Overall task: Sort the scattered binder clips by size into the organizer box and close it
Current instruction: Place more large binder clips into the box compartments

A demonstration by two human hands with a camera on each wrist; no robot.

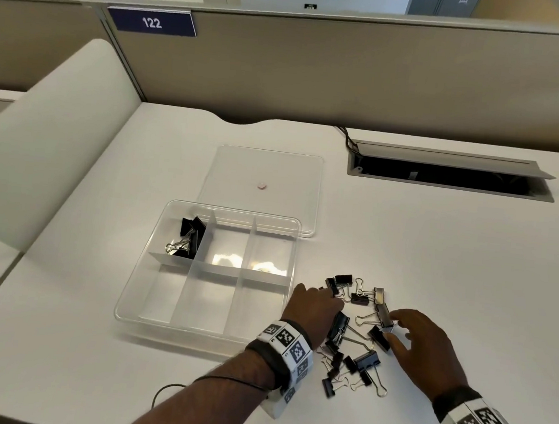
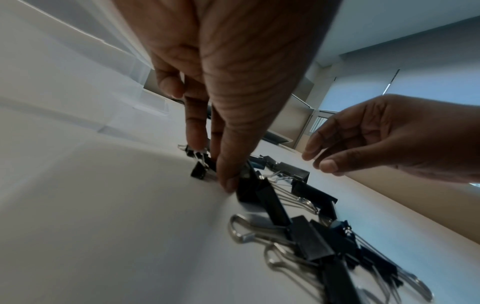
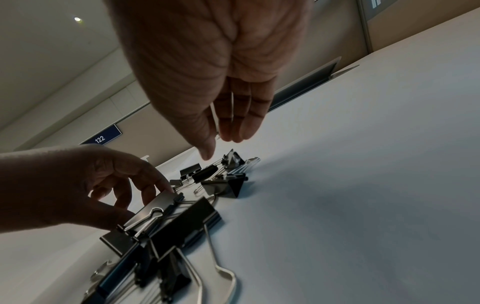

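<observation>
Several black binder clips [image 1: 357,350] of mixed sizes lie scattered on the white desk, right of the clear organizer box [image 1: 207,302]. Its far-left compartment holds a few large clips [image 1: 189,237]; the other compartments show bare. The clear lid [image 1: 287,178] lies flat behind the box. My left hand [image 1: 333,292] reaches down at the pile's left edge, forefinger and thumb pinching a small clip [image 2: 200,170] that rests on the desk. My right hand [image 1: 396,327] hovers over the pile's right side with its fingers spread and nothing in it [image 3: 221,148].
An open cable hatch [image 1: 450,174] is sunk into the desk at the back right. A beige partition with a blue "122" sign [image 1: 152,22] closes off the back. A white side panel [image 1: 40,143] stands at the left. A thin cable [image 1: 167,391] trails by my left forearm.
</observation>
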